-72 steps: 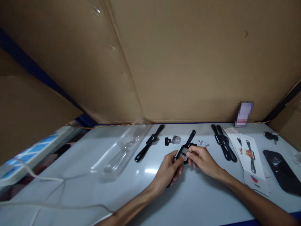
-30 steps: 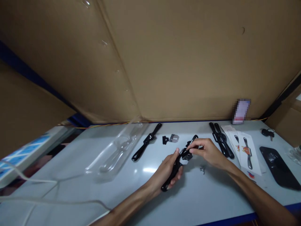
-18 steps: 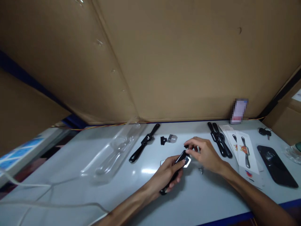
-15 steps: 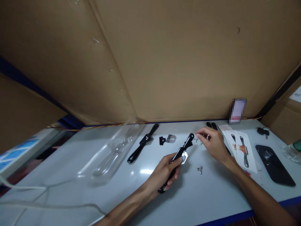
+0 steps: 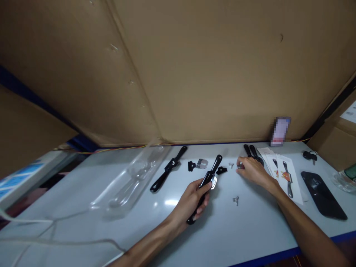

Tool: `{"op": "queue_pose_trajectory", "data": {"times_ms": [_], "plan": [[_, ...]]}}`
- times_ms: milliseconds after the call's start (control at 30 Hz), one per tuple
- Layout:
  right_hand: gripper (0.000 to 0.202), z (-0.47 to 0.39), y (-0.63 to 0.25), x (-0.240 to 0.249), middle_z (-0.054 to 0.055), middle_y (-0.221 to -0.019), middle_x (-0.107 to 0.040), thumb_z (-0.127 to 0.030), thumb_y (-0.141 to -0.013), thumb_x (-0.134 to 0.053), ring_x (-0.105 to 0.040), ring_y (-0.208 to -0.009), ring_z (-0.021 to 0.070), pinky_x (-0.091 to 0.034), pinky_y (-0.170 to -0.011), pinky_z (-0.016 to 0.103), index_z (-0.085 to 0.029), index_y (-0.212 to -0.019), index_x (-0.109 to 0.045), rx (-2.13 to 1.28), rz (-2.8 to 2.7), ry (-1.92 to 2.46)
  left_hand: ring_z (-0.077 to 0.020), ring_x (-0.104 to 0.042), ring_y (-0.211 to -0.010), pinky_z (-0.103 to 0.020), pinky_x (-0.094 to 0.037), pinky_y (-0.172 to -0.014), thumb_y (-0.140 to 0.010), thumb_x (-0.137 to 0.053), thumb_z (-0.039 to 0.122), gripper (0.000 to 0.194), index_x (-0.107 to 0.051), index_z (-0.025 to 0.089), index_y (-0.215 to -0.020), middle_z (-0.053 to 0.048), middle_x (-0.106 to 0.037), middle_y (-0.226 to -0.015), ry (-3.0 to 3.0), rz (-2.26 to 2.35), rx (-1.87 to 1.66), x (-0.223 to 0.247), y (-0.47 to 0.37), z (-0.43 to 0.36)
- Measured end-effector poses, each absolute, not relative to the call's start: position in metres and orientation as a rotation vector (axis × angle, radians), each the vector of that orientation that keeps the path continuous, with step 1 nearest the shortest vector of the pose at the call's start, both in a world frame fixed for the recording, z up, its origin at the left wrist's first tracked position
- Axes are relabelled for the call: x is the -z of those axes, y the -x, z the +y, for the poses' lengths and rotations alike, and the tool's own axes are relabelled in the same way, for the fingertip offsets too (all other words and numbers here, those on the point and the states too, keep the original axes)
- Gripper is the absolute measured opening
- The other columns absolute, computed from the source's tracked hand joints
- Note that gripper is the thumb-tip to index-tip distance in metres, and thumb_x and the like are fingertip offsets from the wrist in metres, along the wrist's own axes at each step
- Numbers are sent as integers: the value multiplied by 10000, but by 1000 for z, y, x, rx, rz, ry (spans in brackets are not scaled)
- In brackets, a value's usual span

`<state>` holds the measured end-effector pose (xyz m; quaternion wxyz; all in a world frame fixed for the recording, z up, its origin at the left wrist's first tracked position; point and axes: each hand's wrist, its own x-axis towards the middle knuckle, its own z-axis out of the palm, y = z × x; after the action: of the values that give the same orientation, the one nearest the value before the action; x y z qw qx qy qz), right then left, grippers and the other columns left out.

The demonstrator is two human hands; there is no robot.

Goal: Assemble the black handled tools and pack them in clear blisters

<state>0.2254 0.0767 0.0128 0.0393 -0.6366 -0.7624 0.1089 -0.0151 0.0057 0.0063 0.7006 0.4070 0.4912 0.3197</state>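
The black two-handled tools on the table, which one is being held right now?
The middle one, the black tool with a metal blade, gripped by the left hand. The tool near the clear tray and the pair by the leaflets lie untouched.

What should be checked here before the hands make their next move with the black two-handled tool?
1. Left hand grips the black two-handled tool by its near handle: ok.
2. Silver blade plate sits at the tool's middle: ok; whether fastened, cannot tell.
3. Right hand is on small silver hardware by the table's far side: ok; whether pinched, cannot tell.
4. Spare silver wing nut lies apart on the grey table: ok.
5. Small black clamp piece lies loose beside the tool: ok.
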Motion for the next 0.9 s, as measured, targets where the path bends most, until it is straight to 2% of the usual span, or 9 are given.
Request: {"op": "queue_pose_trajectory", "data": {"times_ms": [133, 333, 467, 533, 633, 767, 900], "plan": [[191, 80, -226, -3, 86, -872, -715, -144, -816, -606, -628, -793, 205, -324, -650, 276, -161, -993, -676, -367, -2305, 1936, -36, -275, -359, -159, -172, -306, -839, -633, 521, 346, -465, 219, -854, 83, -482, -559, -907, 1104, -691, -5, 15, 6], [142, 80, -227, -3, 54, -776, -703, -94, -809, -580, -615, -737, 177, -348, -665, 264, -180, -770, -686, -424, -2272, 1823, -48, -282, -358, -166, -179, -311, -839, -593, 456, 268, -475, 222, -894, 85, -481, -544, -879, 1112, -689, -7, 16, 6], [140, 81, -228, -4, 91, -842, -717, -110, -812, -576, -627, -756, 194, -345, -644, 275, -166, -770, -698, -262, -2227, 1859, -48, -278, -349, -171, -181, -305, -802, -617, 429, 267, -459, 223, -865, 86, -485, -542, -928, 1115, -682, -9, 14, 5], [132, 83, -227, -4, 78, -798, -709, -119, -812, -575, -618, -732, 188, -350, -638, 276, -165, -787, -696, -271, -2147, 1849, -47, -275, -344, -171, -176, -301, -792, -622, 431, 273, -460, 224, -865, 87, -486, -541, -940, 1117, -677, -10, 13, 5], [125, 83, -223, -8, 28, -705, -675, -128, -811, -573, -593, -677, 160, -383, -639, 265, -174, -764, -680, -507, -2018, 1686, -48, -277, -344, -168, -169, -303, -791, -624, 438, 280, -461, 225, -870, 87, -490, -542, -948, 1120, -664, -12, 12, 4], [141, 72, -209, -18, 3, -716, -666, -282, -852, -613, -570, -652, 141, -415, -608, 256, -187, -780, -688, -898, -1870, 1336, -51, -287, -341, -169, -178, -304, -808, -609, 438, 267, -458, 227, -872, 86, -493, -539, -957, 1127, -653, -12, 12, 4], [139, 54, -190, -26, -4, -698, -653, -288, -851, -649, -560, -644, 131, -417, -604, 254, -186, -762, -683, -986, -1817, 1212, -48, -284, -336, -169, -188, -310, -824, -600, 435, 256, -467, 224, -877, 85, -496, -537, -966, 1119, -636, -11, 12, 5]]}}
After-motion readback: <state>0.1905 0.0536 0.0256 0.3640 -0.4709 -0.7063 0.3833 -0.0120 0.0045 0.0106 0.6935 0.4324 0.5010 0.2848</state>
